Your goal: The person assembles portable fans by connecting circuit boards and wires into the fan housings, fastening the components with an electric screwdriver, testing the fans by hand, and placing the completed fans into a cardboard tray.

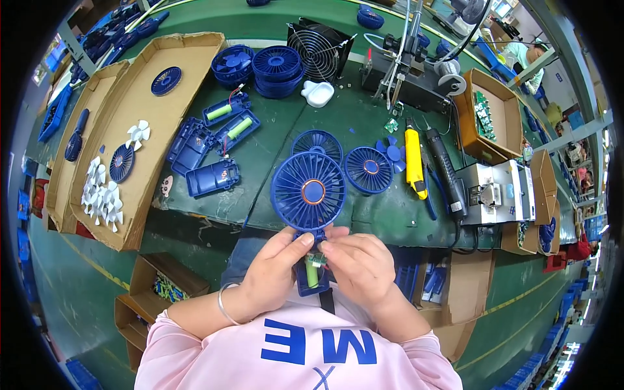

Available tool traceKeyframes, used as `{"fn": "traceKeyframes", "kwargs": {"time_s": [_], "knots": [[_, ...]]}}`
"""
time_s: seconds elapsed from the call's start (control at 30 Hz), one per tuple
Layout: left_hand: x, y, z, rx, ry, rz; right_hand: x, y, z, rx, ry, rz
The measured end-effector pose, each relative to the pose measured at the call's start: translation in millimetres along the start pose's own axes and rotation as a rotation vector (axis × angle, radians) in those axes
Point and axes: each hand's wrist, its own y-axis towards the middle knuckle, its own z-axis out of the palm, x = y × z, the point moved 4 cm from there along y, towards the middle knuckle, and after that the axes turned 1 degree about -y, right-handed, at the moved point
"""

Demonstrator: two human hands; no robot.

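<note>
Between my two hands is a blue handheld fan [309, 192], its round grille pointing away from me over the bench edge. My left hand [276, 263] grips the neck of the fan from the left, thumb pressed on top. From the right, my right hand [361, 263] pinches at the same neck, beside a small green circuit board [316, 259]. The handle lies opened toward me, showing a light green battery cell [312, 274]. Just beyond the fan head rest two more blue grilles [370, 169] and a blue fan blade [392, 155].
Blue handle shells [212, 177], some with batteries, lie left on the green bench. Cardboard trays [156, 97] hold white fan blades [103, 198]. To the right are a yellow utility knife [414, 159], a black electric screwdriver [446, 172] and a white metal machine [497, 195]. A solder stand [409, 71] stands behind.
</note>
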Motion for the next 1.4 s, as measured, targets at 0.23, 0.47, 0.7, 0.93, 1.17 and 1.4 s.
{"fn": "traceKeyframes", "kwargs": {"time_s": [0.23,0.47,0.7,0.93,1.17,1.4], "knots": [[4.4,-3.0,-5.4,-0.101,-0.103,-0.087,-14.3,2.1,-1.9,0.056,0.121,0.237],[10.0,-3.8,-8.0,-0.092,-0.088,-0.184,-22.4,-2.9,0.7,0.137,0.374,0.477],[12.5,-1.7,-10.4,-0.092,-0.111,-0.208,-20.1,-2.5,3.2,0.102,0.243,0.520],[14.3,-3.0,-12.3,-0.132,-0.166,-0.221,-12.3,0.3,4.9,0.156,0.110,0.429],[14.0,-6.1,-11.2,-0.147,-0.181,-0.222,4.4,7.9,6.0,0.295,-0.085,0.175],[10.1,-8.2,-8.4,-0.110,-0.237,-0.213,8.9,7.6,7.1,0.341,-0.164,0.062]]}}
